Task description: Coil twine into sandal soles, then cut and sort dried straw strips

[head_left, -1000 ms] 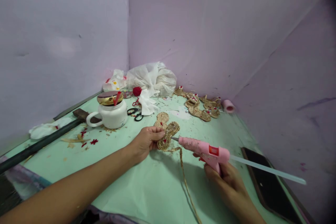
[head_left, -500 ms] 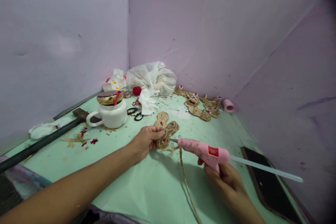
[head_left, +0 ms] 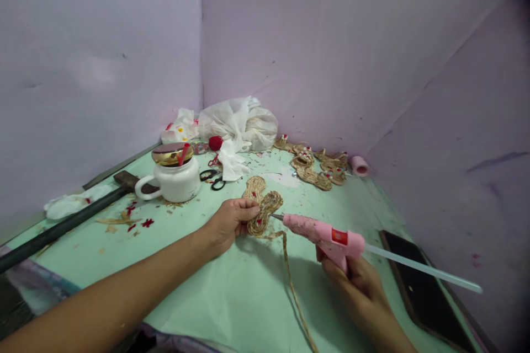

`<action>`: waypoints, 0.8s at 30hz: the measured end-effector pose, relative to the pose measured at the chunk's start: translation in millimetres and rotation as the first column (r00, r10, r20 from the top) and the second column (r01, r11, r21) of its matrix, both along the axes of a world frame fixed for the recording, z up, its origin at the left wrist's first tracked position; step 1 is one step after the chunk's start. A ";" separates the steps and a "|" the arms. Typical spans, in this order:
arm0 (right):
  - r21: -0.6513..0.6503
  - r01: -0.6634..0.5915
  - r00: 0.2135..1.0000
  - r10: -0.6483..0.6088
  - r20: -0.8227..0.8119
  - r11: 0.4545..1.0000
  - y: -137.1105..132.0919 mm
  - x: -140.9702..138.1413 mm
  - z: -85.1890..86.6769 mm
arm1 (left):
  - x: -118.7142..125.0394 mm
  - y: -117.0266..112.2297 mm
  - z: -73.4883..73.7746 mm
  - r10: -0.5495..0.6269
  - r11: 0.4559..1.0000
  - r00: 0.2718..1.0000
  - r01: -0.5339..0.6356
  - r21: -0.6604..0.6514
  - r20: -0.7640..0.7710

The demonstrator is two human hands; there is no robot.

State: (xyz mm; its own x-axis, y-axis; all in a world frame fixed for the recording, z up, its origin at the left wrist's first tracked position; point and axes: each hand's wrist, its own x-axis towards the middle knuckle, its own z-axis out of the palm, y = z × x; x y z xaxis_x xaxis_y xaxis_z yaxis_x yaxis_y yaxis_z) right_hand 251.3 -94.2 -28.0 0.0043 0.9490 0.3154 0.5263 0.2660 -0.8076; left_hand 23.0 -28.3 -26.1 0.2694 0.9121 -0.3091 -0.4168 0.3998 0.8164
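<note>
My left hand [head_left: 228,223] is closed on the left edge of a coiled jute-rope piece [head_left: 265,212] that lies on the green table [head_left: 232,298]. A loose jute cord [head_left: 295,289] trails from the coil toward me. My right hand [head_left: 351,281] grips the handle of a pink glue gun [head_left: 327,235]. Its metal nozzle touches the coil's right edge. A clear glue stick [head_left: 422,269] sticks out of the gun's back. A second jute coil [head_left: 254,187] lies just behind the first.
A white jar with a gold lid [head_left: 174,175] stands at the left, black scissors [head_left: 210,178] beside it. A hammer [head_left: 70,219] lies far left. White plastic bags [head_left: 238,124] fill the corner. Several finished jute pieces [head_left: 317,168] and a pink roll [head_left: 359,166] lie at the back. A dark phone [head_left: 418,295] lies right.
The glue gun's nozzle slid a little along the coil's right edge, down and then back up. My left hand stayed on the coil.
</note>
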 end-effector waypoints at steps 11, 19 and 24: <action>-0.030 0.035 0.999 -0.036 -0.034 0.999 1.7 7.8 -10.6 | -0.7 1.1 -1.6 -0.001 1.000 1.000 0.001 -0.001 0.003; -0.047 0.062 0.996 -0.065 -0.055 0.997 2.1 8.4 -11.7 | -0.2 -0.4 0.2 -0.004 1.000 1.000 0.004 -0.009 0.004; -0.065 0.066 0.992 -0.072 -0.103 0.996 1.9 11.2 -16.1 | -0.1 0.2 -0.7 0.006 1.000 1.000 -0.006 -0.008 0.004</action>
